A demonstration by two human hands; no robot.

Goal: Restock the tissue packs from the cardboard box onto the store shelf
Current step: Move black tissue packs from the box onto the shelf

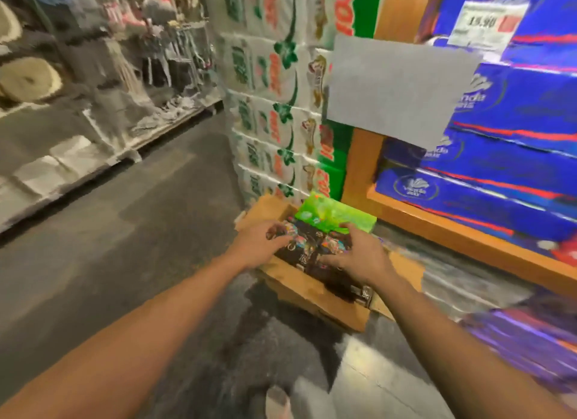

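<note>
A: Right of frame, the orange wooden store shelf (462, 234) carries stacked blue tissue packs (487, 200); a flat grey patch (396, 91) masks part of it. Lower centre, the open brown cardboard box (312, 293) sits on the dark floor (125, 231) just beside the shelf's base, probably so each pack travels only a short way.

B: And your hands?

A: Both reach into the box. Your left hand (259, 247) and right hand (359, 256) spread curled fingers over the dark, multicoloured tissue packs (312, 247), one at each side, as if to lift a pack squarely. A bright green pack (337, 215) lies at the box's far end.

B: What stays unclear?

A: Motion blur smears everything. You cannot tell whether the fingers already grip or merely touch, nor how many packs remain. The shelf's lower tier is cut off at right.
</note>
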